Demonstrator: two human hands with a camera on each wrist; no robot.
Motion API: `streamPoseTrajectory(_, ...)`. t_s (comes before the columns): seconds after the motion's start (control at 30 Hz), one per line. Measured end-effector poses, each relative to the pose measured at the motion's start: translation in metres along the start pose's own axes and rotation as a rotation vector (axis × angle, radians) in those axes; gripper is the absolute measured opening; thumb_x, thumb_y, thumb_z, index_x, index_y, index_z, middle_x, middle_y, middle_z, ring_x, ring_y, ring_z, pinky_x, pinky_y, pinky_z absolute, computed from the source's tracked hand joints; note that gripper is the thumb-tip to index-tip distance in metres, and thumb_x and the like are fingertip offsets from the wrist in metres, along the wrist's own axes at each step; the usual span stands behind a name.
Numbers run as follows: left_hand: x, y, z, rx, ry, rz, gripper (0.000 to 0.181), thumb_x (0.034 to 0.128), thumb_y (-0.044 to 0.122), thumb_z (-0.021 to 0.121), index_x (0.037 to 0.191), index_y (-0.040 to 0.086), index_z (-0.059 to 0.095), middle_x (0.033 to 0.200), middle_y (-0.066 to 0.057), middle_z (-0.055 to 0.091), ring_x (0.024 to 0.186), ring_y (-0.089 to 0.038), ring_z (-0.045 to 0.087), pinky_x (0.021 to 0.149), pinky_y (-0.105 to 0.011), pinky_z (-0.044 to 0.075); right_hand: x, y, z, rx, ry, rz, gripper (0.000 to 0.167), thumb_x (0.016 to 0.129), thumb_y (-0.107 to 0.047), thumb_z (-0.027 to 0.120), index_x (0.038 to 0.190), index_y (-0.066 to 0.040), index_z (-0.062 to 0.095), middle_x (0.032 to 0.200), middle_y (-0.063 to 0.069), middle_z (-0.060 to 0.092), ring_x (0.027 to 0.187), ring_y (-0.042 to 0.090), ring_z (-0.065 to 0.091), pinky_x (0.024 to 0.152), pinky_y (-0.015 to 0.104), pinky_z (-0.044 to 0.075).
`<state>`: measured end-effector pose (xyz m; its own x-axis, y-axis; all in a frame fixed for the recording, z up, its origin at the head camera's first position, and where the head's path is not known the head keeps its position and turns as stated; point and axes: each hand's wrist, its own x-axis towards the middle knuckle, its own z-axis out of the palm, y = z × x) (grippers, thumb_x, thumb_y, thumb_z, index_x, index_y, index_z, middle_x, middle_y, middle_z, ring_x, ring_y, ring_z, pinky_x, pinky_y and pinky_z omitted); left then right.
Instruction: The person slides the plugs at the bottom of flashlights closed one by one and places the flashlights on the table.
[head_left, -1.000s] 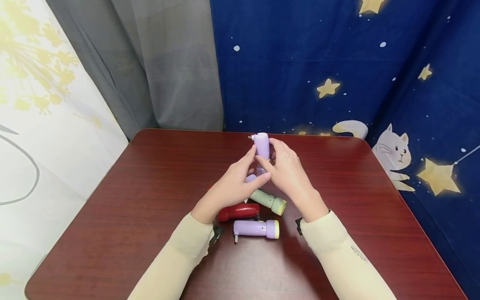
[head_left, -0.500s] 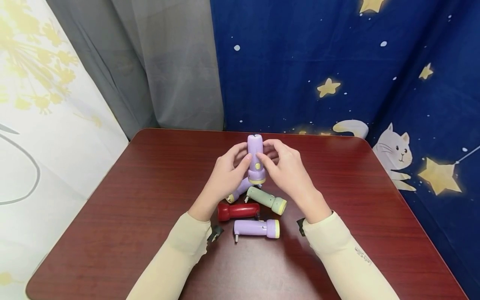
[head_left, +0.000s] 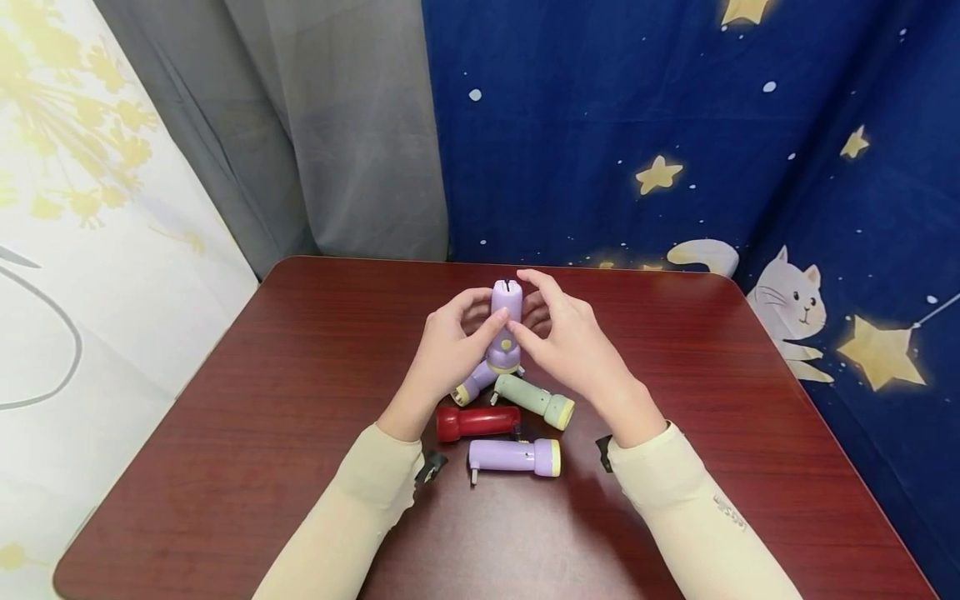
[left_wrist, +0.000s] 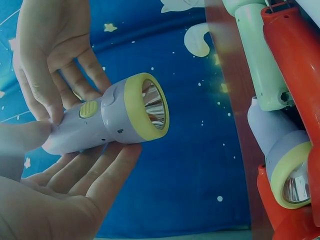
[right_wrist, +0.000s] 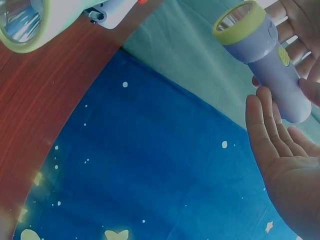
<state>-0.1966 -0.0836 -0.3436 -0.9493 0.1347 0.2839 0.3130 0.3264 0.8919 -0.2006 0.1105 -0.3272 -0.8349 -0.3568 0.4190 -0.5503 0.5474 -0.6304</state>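
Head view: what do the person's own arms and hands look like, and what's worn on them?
The left sleeve and right sleeve are long and cream; the right carries small dark lettering, too small to read. A black piece shows by each cuff, left and right. The left grip and right grip are ungloved human hands.

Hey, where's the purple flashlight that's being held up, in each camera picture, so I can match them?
Head: the held flashlight is just right of and below centre, pointing toward the bottom.
Left wrist: the held flashlight is left of centre, pointing right.
Right wrist: the held flashlight is upper right, pointing up-left.
Shared landmark: the white-dotted blue curtain, visible in all three.
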Motion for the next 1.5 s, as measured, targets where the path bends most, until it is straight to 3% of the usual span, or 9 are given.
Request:
streamPoseTrajectory(0.2,-0.0006,-0.0014,0.0011,-0.001,-0.021,0.002,0.040,0.1034,0.026,0.071,0.137,0.004,0.065,0.128,-0.017,0.077,0.115,-0.029,0.078,0.103,-0.046,0.061,0.0001,0.0019,0.0003,-0.018,-0.032,-0.040,0.069,0.094,-0.012,0.081,0.155,-0.011,0.049,0.110,0.010,0.072,0.095,0.021,0.073,0.085,0.041,0.066)
streamPoseTrajectory(0.7,-0.0022,-0.0016,0.0037,0.031,-0.049,0.028,0.039,0.1033,0.023,0.071,0.137,0.004,0.065,0.127,-0.016,0.077,0.113,-0.029,0.078,0.101,-0.045,0.062,-0.0006,0.0047,0.0034,-0.122,-0.017,-0.070,0.056,0.094,-0.015,0.080,0.145,-0.010,0.058,0.101,0.007,0.074,0.089,0.021,0.075,0.082,0.038,0.066)
streamPoseTrajectory(1.0,-0.0039,-0.0018,0.0048,0.069,-0.045,0.037,0.039,0.1040,0.025,0.070,0.137,0.005,0.065,0.128,-0.015,0.077,0.112,-0.027,0.079,0.100,-0.044,0.062,-0.0010,0.0030,0.0038,-0.167,-0.017,-0.091,0.051,0.096,-0.018,0.079,0.142,-0.007,0.061,0.108,0.010,0.077,0.087,0.020,0.077,0.081,0.039,0.067)
streamPoseTrajectory(1.2,-0.0057,0.0013,0.0059,0.092,-0.050,0.039,0.040,0.1054,0.029,0.068,0.137,0.005,0.066,0.127,-0.014,0.077,0.110,-0.026,0.079,0.098,-0.043,0.063,-0.0018,0.0036,0.0024,-0.228,0.016,-0.151,0.048,0.096,-0.019,0.079,0.140,-0.005,0.066,0.112,0.011,0.079,0.087,0.023,0.078,0.082,0.038,0.066)
streamPoseTrajectory(1.5,-0.0073,0.0035,0.0083,0.108,-0.034,0.037,0.041,0.1054,0.030,0.067,0.136,0.004,0.066,0.125,-0.014,0.078,0.107,-0.026,0.080,0.095,-0.044,0.064,-0.0038,0.0059,0.0041,-0.330,0.069,-0.254,0.044,0.097,-0.021,0.078,0.137,-0.004,0.070,0.105,0.013,0.081,0.083,0.021,0.075,0.080,0.036,0.066)
